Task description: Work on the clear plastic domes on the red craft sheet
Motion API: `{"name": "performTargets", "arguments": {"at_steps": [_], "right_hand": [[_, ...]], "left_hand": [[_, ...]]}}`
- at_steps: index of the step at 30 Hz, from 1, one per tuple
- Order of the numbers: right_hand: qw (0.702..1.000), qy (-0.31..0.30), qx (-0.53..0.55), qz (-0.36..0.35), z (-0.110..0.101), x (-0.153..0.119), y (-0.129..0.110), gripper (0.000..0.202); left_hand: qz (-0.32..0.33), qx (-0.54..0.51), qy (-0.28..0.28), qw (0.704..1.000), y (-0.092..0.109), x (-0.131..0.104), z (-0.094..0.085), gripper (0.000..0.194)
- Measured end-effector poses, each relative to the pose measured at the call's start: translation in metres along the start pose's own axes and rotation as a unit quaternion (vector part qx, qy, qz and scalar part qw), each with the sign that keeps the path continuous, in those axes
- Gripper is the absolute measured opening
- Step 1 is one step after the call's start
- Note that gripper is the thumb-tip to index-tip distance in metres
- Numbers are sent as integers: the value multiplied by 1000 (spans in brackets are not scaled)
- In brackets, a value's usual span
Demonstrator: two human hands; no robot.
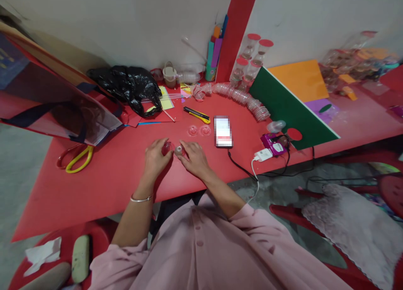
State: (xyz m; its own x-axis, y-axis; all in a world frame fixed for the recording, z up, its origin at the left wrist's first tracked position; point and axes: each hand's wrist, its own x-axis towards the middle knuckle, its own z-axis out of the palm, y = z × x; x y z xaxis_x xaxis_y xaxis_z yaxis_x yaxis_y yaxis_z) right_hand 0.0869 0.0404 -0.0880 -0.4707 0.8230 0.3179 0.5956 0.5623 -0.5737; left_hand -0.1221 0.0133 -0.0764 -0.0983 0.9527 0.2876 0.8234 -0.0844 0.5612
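Observation:
Low over the red table, my left hand (156,157) has its fingers curled round a small clear plastic piece (167,146). Close beside it, my right hand (194,157) grips another clear plastic piece (179,150) with a round, greyish centre, between thumb and fingers. The two pieces are side by side; whether they touch is hard to tell. Just beyond my hands, two clear round plastic pieces (199,131) lie flat on the table. A black and yellow cutter (197,114) rests behind them, and a lit phone (223,131) is to the right.
Yellow-handled scissors (79,159) lie at the left by a large bag (56,84). A black plastic bag (129,88) sits at the back. A curved row of nested clear cups (241,96) and a green board (292,109) stand right, near a purple box with cables (274,145).

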Motion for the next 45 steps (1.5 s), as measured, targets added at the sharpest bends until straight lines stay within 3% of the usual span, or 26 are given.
{"name": "performTargets", "arguments": {"at_steps": [45], "right_hand": [[1000,2,6,9,0,-1,-1,54]], "left_hand": [[-4,5,1,1000,4,0,-2,42]]}}
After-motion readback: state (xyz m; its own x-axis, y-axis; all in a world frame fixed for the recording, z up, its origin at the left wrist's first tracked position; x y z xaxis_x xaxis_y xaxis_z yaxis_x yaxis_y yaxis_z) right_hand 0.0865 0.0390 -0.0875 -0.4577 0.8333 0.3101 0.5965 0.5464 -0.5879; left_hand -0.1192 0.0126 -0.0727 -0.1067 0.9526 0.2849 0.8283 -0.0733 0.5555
